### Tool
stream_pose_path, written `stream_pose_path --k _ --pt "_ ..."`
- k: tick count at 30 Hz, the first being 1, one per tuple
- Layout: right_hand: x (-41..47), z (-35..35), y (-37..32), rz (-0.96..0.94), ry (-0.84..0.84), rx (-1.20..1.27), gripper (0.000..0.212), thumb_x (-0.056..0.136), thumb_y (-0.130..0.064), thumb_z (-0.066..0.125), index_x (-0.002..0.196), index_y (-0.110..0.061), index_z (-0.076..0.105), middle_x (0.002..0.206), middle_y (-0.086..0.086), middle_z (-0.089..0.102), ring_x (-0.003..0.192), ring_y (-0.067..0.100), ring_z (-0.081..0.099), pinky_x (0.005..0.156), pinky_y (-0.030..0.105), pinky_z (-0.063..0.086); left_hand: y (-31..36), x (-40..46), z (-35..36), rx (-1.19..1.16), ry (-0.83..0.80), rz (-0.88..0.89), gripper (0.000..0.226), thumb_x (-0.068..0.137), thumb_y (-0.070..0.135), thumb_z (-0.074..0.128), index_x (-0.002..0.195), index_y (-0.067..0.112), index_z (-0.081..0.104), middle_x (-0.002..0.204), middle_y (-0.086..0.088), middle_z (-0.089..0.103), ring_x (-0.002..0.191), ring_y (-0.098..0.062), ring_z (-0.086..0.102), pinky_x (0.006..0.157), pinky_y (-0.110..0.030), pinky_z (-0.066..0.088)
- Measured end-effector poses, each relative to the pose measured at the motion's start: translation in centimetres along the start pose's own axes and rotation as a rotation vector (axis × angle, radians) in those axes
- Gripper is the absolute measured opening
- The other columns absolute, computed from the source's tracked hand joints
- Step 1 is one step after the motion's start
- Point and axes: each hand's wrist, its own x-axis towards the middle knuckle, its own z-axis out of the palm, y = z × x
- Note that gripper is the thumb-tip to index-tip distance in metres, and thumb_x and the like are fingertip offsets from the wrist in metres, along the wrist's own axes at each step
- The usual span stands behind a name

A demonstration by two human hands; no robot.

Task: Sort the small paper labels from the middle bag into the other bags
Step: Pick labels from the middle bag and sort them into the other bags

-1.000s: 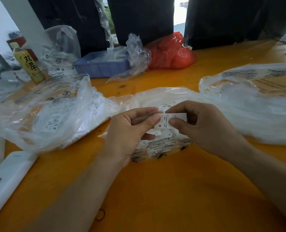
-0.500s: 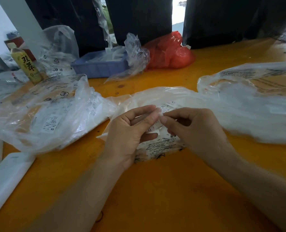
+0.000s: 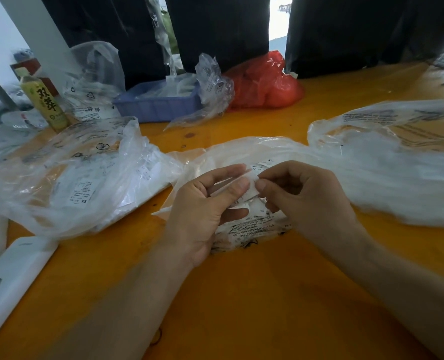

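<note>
A clear middle bag with printed text lies on the orange table, several small white paper labels inside it. Over its mouth my left hand pinches a small white label between thumb and fingers. My right hand pinches the same label's right edge, fingers curled. A clear bag marked XS lies to the left. Another clear bag lies to the right.
At the back stand a blue tray with plastic bags, a red bag and a yellow-labelled bottle. A white flat case lies at the left front edge. Dark cloth hangs behind the table.
The label showed flat and wide between both hands a second ago. The hands then closed together, and now both pinch it close, with only a small part showing.
</note>
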Motion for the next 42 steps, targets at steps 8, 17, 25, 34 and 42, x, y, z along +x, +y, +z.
stream_pose_path --k 8,17,25,34,42 --pt "0.7 -0.8 0.1 0.034 0.082 0.072 0.007 0.092 -0.023 0.074 0.094 -0.029 0.071 0.081 -0.01 0.075 0.066 0.008 0.07 0.061 0.013 0.053 0.0 0.5 -0.8 0.175 0.137 0.137 0.023 0.072 0.032 0.086 0.095 0.029 0.085 0.093 0.0 0.081 0.084 -0.013 0.075 0.071 -0.021 0.059" --pt "3.4 -6.2 -0.8 -0.197 0.346 -0.525 0.003 0.098 -0.037 0.062 0.1 -0.037 0.06 0.079 -0.021 0.061 0.069 -0.001 0.061 0.052 0.014 0.043 7.4 0.9 -9.3 1.178 0.825 0.646 0.026 0.097 0.009 0.07 0.116 0.026 0.073 0.125 -0.002 0.07 0.084 -0.01 0.071 0.083 -0.022 0.058" --pt "8.5 -14.8 6.0 0.459 -0.055 -1.365 0.022 0.094 -0.035 0.065 0.1 -0.017 0.075 0.103 0.009 0.07 0.093 0.033 0.066 0.084 0.044 0.059 7.3 1.7 -17.3 1.532 0.829 0.015 0.029 0.103 0.009 0.055 0.118 0.017 0.079 0.128 -0.021 0.072 0.114 -0.047 0.062 0.102 -0.057 0.051" --pt "7.5 -13.2 4.6 0.354 -0.004 -1.325 0.029 0.098 -0.032 0.062 0.125 -0.023 0.068 0.12 0.009 0.07 0.105 0.034 0.065 0.078 0.037 0.052 6.9 2.4 -15.1 1.748 0.692 -0.195 0.05 0.106 0.018 0.044 0.153 0.036 0.053 0.154 -0.016 0.054 0.139 -0.043 0.038 0.111 -0.05 0.032" --pt "7.0 -13.4 3.8 0.341 0.118 -1.333 0.04 0.104 -0.026 0.047 0.076 -0.01 0.07 0.071 0.01 0.064 0.061 0.027 0.057 0.052 0.028 0.037 6.9 2.2 -13.7 1.396 0.873 0.284 0.049 0.097 0.027 0.03 0.136 0.027 0.06 0.14 -0.014 0.063 0.13 -0.043 0.055 0.103 -0.066 0.047"
